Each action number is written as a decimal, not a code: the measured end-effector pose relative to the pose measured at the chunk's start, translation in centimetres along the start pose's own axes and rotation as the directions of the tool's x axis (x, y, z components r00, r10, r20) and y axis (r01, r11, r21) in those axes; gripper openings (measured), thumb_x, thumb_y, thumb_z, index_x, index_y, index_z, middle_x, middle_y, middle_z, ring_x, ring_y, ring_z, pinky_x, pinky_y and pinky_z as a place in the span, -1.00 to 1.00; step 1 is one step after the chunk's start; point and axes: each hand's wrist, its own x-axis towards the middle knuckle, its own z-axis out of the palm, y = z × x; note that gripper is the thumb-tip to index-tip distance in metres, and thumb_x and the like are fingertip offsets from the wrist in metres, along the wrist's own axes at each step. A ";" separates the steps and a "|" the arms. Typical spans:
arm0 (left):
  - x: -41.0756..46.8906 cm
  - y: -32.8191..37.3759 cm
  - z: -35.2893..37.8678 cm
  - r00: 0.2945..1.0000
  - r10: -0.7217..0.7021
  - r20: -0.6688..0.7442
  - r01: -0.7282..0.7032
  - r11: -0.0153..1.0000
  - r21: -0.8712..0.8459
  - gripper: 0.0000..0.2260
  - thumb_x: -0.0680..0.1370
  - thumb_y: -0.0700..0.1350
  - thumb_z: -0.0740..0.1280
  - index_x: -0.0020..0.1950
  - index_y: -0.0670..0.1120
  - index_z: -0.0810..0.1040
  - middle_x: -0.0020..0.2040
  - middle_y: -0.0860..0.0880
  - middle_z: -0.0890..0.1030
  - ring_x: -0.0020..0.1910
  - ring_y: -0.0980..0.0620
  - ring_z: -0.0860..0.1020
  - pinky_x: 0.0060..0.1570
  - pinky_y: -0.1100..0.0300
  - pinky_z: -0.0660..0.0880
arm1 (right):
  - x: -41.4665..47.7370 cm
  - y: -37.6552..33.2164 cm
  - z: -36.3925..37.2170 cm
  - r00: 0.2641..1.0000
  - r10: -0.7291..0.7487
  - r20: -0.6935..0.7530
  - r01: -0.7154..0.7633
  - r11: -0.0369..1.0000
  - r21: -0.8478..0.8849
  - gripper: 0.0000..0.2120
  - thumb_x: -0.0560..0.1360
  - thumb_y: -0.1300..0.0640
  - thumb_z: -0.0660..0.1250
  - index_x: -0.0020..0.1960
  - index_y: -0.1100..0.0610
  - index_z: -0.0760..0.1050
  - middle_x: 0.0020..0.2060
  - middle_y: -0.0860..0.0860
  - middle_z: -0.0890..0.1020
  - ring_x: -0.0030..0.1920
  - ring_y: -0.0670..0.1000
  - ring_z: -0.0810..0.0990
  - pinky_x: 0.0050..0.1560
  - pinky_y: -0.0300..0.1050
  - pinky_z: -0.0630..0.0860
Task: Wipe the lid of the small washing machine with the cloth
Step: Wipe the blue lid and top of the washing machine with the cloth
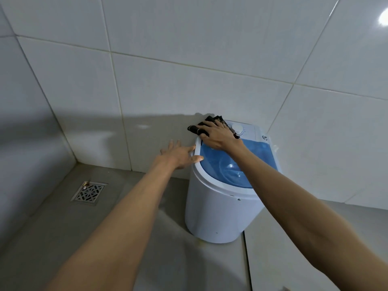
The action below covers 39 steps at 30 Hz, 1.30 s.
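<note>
You are in the middle of the wipe. The small washing machine (pixel 220 208) stands on the floor (pixel 105 238) right of centre in the frame, pushed up against the tiled wall (pixel 189 59), and its blue see-through lid (pixel 241 164) faces up at you.

Your right hand (pixel 218 136) lies flat on the dark cloth (pixel 194 129) at the upper left corner of the machine's top, just left of the white dial (pixel 238 128). Its fingers (pixel 206 128) are spread and pressing down on the cloth, not curled round it. Part of the cloth hangs past the white rim toward the wall, so right now it covers the control strip and the rim more than the blue panel itself.

Your left hand (pixel 180 154) steadies the machine at its left edge: the fingers are apart and loosely open, the thumb and forefinger touching the white rim, nothing gripped.

Most of the blue lid lies bare below your right wrist, so by the look of it much is left to do. For the next move, keep the palm flat and draw the cloth down toward the lower right of the frame, across the blue panel. Gather the overhanging edge first, or it may drag off the side. Hold the rim firmer with your left hand, since the light drum could slide on the smooth floor.
</note>
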 end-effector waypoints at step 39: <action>-0.6 9.5 -1.2 0.906 0.117 -0.407 -0.201 0.965 -0.170 -0.88 0.42 -0.11 0.46 -0.06 0.02 0.68 -0.03 0.04 0.70 0.02 0.02 0.62 -0.05 0.19 0.46 | -12.9 5.6 -6.6 0.940 0.313 0.135 -0.326 0.711 0.623 -0.87 0.45 0.29 0.36 -0.03 0.15 0.50 -0.32 0.08 0.42 -0.34 -0.01 0.38 -0.41 -0.24 0.35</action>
